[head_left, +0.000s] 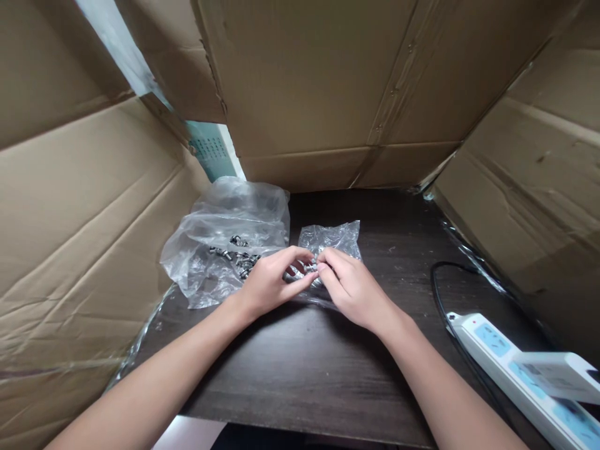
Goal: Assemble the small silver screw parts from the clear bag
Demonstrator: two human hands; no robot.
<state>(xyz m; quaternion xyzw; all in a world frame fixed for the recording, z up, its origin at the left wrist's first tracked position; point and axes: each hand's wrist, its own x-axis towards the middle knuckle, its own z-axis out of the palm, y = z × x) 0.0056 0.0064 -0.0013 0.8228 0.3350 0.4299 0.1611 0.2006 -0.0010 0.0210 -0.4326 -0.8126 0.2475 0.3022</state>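
Observation:
Above a small clear plastic bag (330,236), my two hands meet at the fingertips. My left hand (276,275) has thumb and fingers curled around a small shiny metal piece (310,268) that looks like a screw. My right hand (354,284) is pinched at that same piece, its thumb and index finger pressed together; its exact shape is partly hidden by the fingers. Left of my hands lies a larger clear plastic bag (248,206). Several dark and silvery metal screws (244,261) lie in or on it, partly behind my left hand.
Cardboard walls (300,81) surround the dark wooden table (300,356) at the back and both sides. At the right sits a white power strip (510,369) with a white plug-in adapter (557,375). A black cable (435,290) loops beside it.

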